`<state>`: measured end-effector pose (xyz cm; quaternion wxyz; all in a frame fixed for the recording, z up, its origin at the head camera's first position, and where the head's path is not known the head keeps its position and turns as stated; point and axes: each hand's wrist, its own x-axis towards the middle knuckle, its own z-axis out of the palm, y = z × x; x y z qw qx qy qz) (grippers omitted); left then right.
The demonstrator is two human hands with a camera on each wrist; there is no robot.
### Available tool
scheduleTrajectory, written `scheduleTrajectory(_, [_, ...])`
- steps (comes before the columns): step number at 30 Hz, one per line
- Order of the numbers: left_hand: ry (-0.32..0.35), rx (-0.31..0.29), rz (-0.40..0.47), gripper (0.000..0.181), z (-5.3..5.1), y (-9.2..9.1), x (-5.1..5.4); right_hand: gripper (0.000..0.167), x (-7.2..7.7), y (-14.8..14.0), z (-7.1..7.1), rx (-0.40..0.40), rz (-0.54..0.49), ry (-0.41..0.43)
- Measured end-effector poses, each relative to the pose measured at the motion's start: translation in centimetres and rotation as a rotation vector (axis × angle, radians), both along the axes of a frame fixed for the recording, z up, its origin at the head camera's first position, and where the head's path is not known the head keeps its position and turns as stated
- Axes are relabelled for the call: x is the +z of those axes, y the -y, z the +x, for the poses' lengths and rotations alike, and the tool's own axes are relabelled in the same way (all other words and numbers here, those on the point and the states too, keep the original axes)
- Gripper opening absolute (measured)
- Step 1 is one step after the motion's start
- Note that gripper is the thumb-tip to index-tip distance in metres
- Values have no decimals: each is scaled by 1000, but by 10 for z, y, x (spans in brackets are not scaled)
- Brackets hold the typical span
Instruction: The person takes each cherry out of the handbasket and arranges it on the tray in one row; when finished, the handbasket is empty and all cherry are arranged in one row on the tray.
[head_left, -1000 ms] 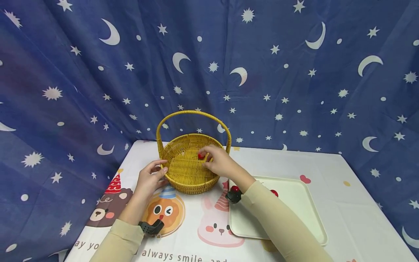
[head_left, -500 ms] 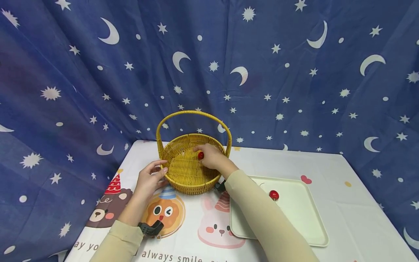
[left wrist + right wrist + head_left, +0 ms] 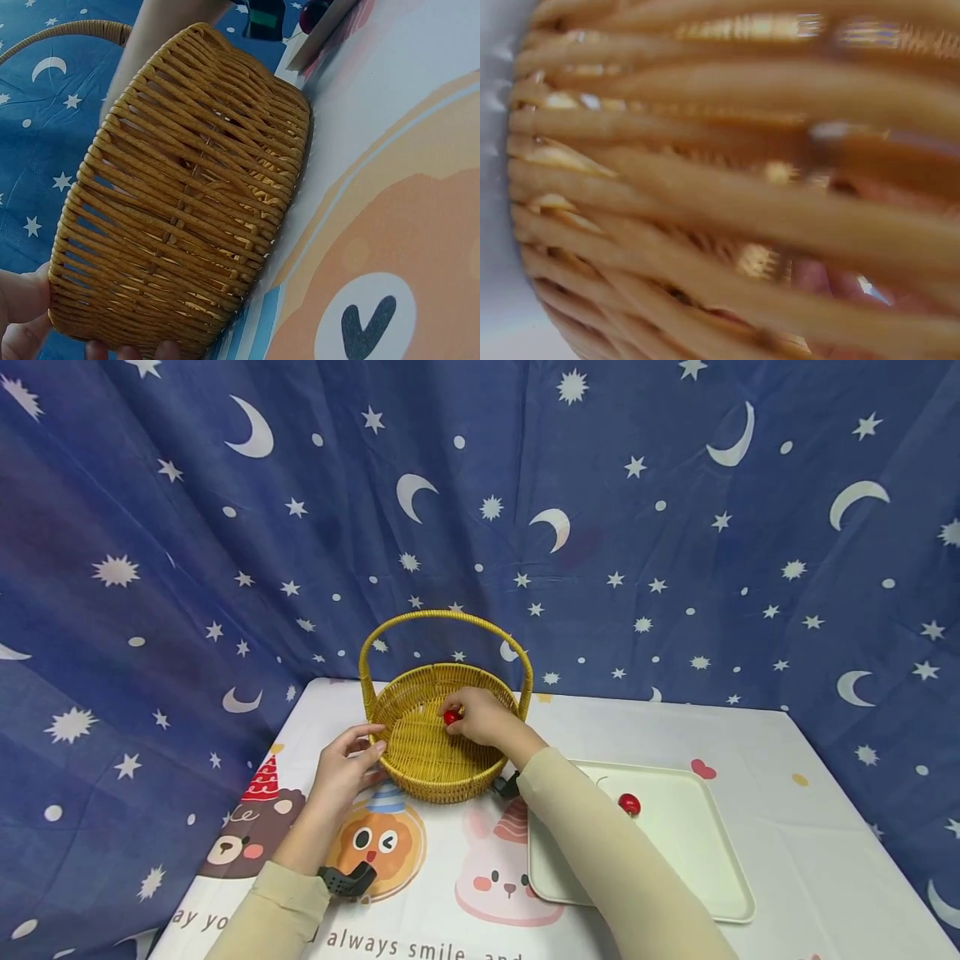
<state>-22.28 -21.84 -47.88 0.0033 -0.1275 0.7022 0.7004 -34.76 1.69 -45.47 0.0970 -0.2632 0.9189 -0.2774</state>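
A yellow wicker basket [image 3: 431,752] with a tall hoop handle stands on the table before me. My left hand [image 3: 348,764] holds its left rim. In the left wrist view the thumb [image 3: 26,296] lies at the rim, with several fingertips under the basket's side. Inside the basket's right half, my right hand [image 3: 483,718] pinches a red cherry [image 3: 452,717] at its fingertips. The basket's weave [image 3: 667,165] fills most of the right wrist view, with bits of hand showing through the gaps.
A cream tray [image 3: 690,843] lies right of the basket, partly under my right sleeve [image 3: 607,852]. Another red cherry [image 3: 629,804] sits on it, and a thin stem shows near its back edge. A starry blue curtain [image 3: 480,527] hangs behind the table.
My right hand has reached further into the basket, its fingers closing round the cherry, which has shifted slightly left. The left hand has stayed on the rim.
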Motion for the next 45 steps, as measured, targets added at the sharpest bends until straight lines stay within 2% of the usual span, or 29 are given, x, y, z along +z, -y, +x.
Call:
scheduleTrajectory(9, [14,6,-18,43,-1,-1,0,32,25,-18,28,46,-144,-25])
scheduleTrajectory(15, [16,13,-16,44,-1,-1,0,34,43,-48,54,61,-216,33])
scheduleTrajectory(19, [15,9,-13,44,-1,-1,0,35,48,-75,70,69,-243,39])
scheduleTrajectory(26, [11,5,-18,43,1,-1,1,35,44,-133,97,36,-270,-32])
scheduleTrajectory(31, [2,-8,-12,43,0,0,2,35,39,-179,113,-57,-254,-69])
scheduleTrajectory(38, [-11,-9,-4,45,0,2,1,33,30,-229,130,-218,-177,-93])
scheduleTrajectory(42, [-11,-14,1,45,0,2,0,33,19,-254,136,-267,-147,-98])
scheduleTrajectory(45, [-9,-14,-2,45,0,2,-2,34,9,-270,140,-296,-136,-70])
